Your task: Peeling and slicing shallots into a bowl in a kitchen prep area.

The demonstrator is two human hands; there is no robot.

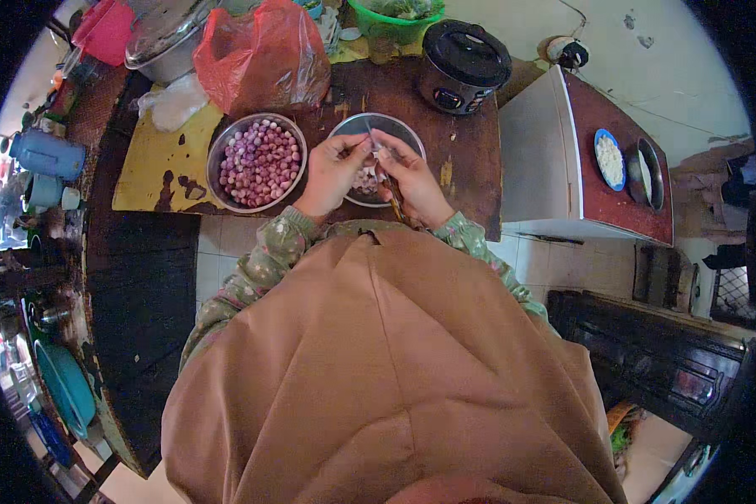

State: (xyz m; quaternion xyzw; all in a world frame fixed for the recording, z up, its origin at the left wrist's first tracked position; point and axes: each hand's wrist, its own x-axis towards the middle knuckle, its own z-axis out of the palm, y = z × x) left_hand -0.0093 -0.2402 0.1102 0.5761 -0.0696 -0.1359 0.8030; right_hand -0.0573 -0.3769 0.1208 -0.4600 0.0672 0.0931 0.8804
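My left hand [335, 173] and my right hand [412, 183] meet above a metal bowl [416, 135]. A small knife [395, 200] is gripped in my right hand, its brown handle running down under the palm and its thin blade pointing up and away. Between my fingertips, my left hand pinches a small pale bulb, mostly hidden by the fingers. Pale and pinkish pieces [363, 181] lie in the bowl below, partly covered by my hands. To the left, a second metal bowl [212, 170] is filled with peeled shallots [261, 165].
Behind the bowls stand a red plastic bag [261, 63], a lidded black container [465, 66] and a green basket [397, 28] of greens. A clear bag [173, 104] lies on the yellow table covering [145, 167]. Rightward, a white cabinet [535, 151] carries a blue-rimmed plate [609, 160] and a metal bowl [636, 179].
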